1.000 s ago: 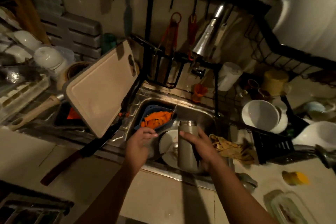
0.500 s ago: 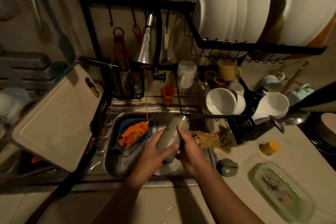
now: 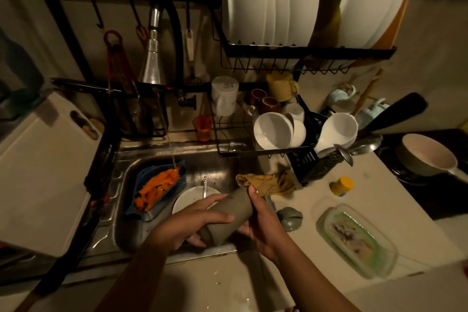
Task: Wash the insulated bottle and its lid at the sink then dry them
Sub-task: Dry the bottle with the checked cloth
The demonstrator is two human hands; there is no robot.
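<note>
The grey-beige insulated bottle (image 3: pixel 231 213) lies tilted over the front of the steel sink (image 3: pixel 212 167), its open mouth pointing up and to the right. My left hand (image 3: pixel 187 223) wraps round its lower body and base. My right hand (image 3: pixel 263 223) grips its upper side, fingers curled beneath and the index finger near the mouth. A grey-green rounded lid (image 3: pixel 290 218) sits on the counter just right of the sink. A thin stream of water (image 3: pixel 168 139) falls from the tap (image 3: pixel 152 58) into the sink's far left part.
In the sink lie a blue strainer with orange pieces (image 3: pixel 157 187) and a white plate with a spoon (image 3: pixel 195 197). A yellow cloth (image 3: pixel 268 181) lies on the sink's right edge. A cutting board (image 3: pixel 43 172) leans at left. A dish rack with bowls (image 3: pixel 273 132), a yellow-capped jar (image 3: pixel 342 186) and a glass dish (image 3: pixel 354 238) are at right.
The bottle has gone from upright to strongly tilted. My left hand came off the sink's contents and took hold of the bottle's lower part. The camera swung right.
</note>
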